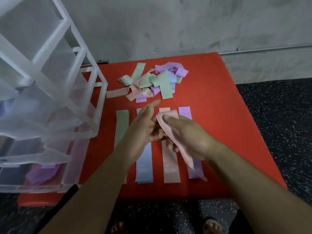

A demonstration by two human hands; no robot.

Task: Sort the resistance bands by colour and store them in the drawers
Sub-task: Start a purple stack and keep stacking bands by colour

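A grey, stained wall [185,22] rises behind a dark speckled floor [278,124]. On the floor, against the wall, lies a red mat [219,98].

On the mat's left edge stands a tall, see-through plastic drawer unit [50,81], with several drawers pulled partly out. Purple bands [42,173] show through the front of the lowest drawer.

At the far end of the mat sits a tangled pile of resistance bands [152,81] in green, pink, blue and purple, all mixed together.

Nearer the person, four bands lie flat in a row, side by side but apart: a green band [121,122] on the left, then a blue band [145,164], a pink flat band [170,164] and a purple band [184,112] on the right.

Both bare arms reach in from below, and the hands meet above the middle of this row.

The right hand [189,134] pinches a loose pink band [188,159], thumb [170,118] pressed on top and fingers curled underneath. The band hangs slanted over the pink and purple strips.

The left hand [143,127] is close beside it, forefinger stretched forward and lower fingers bent towards the band. Blur hides whether they grip it.

Bare toes [212,225] show at the bottom edge.
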